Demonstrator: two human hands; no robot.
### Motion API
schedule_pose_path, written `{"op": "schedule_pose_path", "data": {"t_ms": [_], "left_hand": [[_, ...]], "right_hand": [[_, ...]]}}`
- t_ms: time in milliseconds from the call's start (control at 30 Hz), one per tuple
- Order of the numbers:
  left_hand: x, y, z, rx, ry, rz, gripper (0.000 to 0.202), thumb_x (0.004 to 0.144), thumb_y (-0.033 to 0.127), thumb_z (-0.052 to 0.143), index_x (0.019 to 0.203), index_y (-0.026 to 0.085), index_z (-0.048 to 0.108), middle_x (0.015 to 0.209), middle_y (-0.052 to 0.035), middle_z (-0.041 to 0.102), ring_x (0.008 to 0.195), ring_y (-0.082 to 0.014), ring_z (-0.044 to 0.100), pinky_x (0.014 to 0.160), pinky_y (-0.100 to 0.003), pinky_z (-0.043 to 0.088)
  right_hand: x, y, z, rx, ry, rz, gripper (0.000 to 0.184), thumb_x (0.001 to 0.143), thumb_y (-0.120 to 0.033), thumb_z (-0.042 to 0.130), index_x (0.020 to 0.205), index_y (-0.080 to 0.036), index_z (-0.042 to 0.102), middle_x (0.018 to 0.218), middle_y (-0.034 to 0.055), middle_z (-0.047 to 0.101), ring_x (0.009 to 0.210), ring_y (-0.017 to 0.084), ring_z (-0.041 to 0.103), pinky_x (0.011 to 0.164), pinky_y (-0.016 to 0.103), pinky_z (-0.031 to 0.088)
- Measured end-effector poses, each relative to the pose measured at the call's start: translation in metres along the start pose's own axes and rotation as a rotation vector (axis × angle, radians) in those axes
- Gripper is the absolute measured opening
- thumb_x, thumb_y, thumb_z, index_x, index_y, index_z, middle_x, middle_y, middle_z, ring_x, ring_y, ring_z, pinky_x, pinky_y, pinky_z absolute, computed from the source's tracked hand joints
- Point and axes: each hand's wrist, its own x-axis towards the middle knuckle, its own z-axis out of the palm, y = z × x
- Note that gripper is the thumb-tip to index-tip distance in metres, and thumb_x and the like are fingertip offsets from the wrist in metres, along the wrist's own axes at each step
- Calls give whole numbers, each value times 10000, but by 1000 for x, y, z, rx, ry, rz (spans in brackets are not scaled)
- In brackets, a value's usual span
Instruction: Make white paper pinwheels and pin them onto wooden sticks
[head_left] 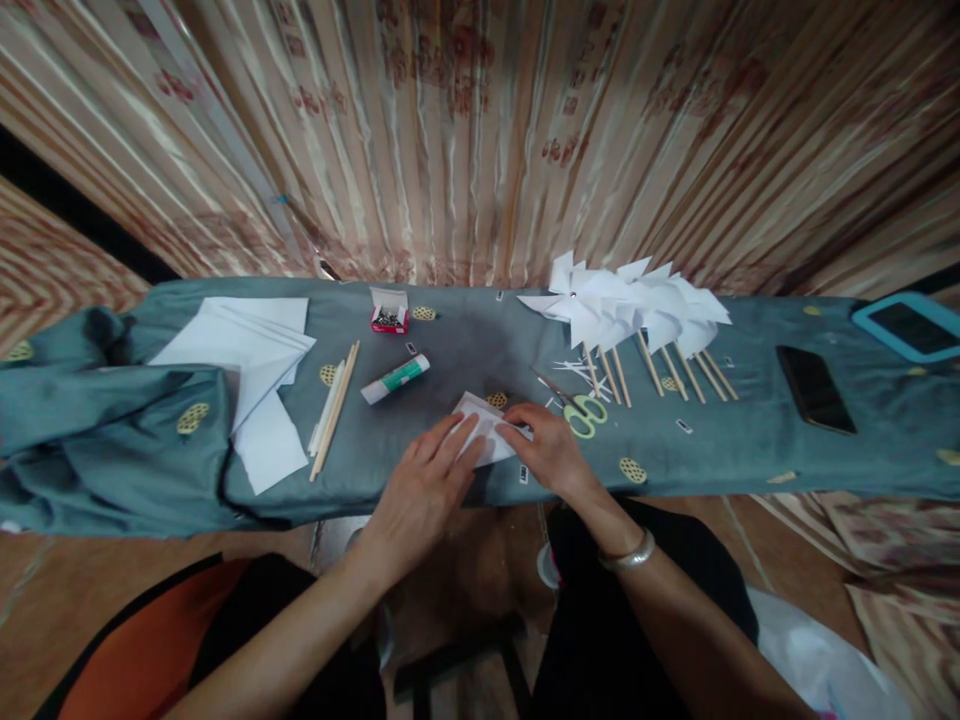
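A small folded piece of white paper (489, 447) lies near the front edge of the cloth-covered table, between my two hands. My left hand (424, 485) is closed on its left side, fingers and thumb pressed against the sheet. At the upper right edge my right hand (551, 447) pinches the paper between thumb and fingers; a silver bangle (630, 552) circles that wrist. Just right of the right hand rest scissors with green handles (586, 415) and thin paper strips (577, 370). A glue stick (395, 380) lies behind my left hand.
Several white paper pinwheels (637, 305) on wooden sticks lie at the back right. Farther right are a dark phone (815, 390) and a blue-framed tablet (911, 327). Leftward are loose sticks (335, 412), white sheets (262, 340) and an opened red box of small metal pieces (389, 312).
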Motion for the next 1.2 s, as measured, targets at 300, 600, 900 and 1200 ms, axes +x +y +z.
{"op": "schedule_pose_path", "data": {"t_ms": [300,600,900,1200], "left_hand": [[-8,3,25,98,-137,75,523,910,162,476,1427,132,401,1496,-196,418,1439,-328,287,1164,-601,199],[-6,0,22,322,-155,84,605,888,258,570,1435,95,371,1498,-212,411,1422,-353,315,1144,-557,287],[-1,-1,19,406,-172,75,629,871,303,616,1424,94,401,1483,-217,431,1402,-354,359,1132,-541,329],[-1,-2,20,391,-195,61,637,870,299,616,1434,100,397,1497,-221,408,1413,-352,341,1143,-550,303]], "right_hand": [[6,1,10,-125,71,18,120,834,-231,601,730,-193,648,783,60,686,769,204,631,744,315,471],[8,1,14,-156,109,15,132,823,-224,596,699,-197,628,751,47,664,749,194,614,731,300,467],[9,-2,15,-196,97,42,123,830,-224,592,717,-192,626,779,66,672,775,215,634,745,316,477],[9,-3,15,-217,118,35,137,841,-232,579,714,-197,615,778,58,670,764,209,630,737,311,480]]}}
